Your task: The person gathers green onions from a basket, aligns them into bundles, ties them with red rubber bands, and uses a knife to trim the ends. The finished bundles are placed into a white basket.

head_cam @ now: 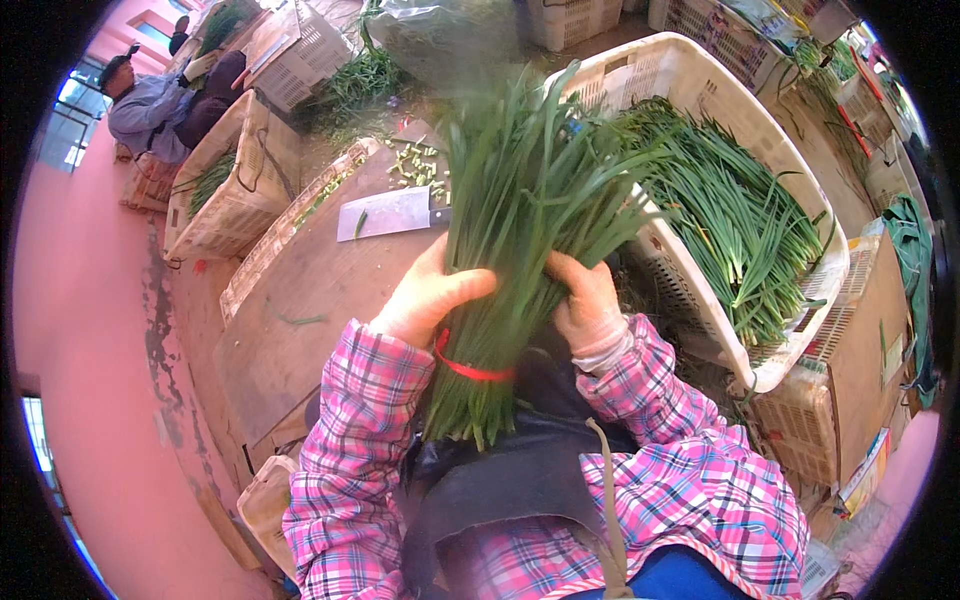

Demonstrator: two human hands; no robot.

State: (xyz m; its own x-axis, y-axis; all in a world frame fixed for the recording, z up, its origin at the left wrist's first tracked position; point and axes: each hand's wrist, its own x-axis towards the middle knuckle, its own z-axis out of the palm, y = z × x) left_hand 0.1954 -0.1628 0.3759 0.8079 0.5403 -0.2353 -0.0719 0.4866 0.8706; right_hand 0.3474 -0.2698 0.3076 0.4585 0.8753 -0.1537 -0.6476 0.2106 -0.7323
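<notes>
Both gloved hands grip one large bunch of long, flat green leaves (517,217), likely garlic chives, held upright over my lap. My left hand (439,296) clasps its left side with the thumb across the front. On the right side, my right hand (587,296) presses in, its fingers partly hidden behind the leaves. A red band (472,370) circles the bunch near its cut ends, which point towards my dark apron (510,495). Just left of the bunch, a cleaver (386,214) lies on a wooden board (315,300), its handle partly covered by the leaves.
Cut stem pieces (415,166) lie on the board's far end. To the right, a white plastic crate (836,247) holds loose green leaves (720,217). Another crate (225,225) stands at the left, near a seated person (157,112). A pink wall (82,300) runs along the left.
</notes>
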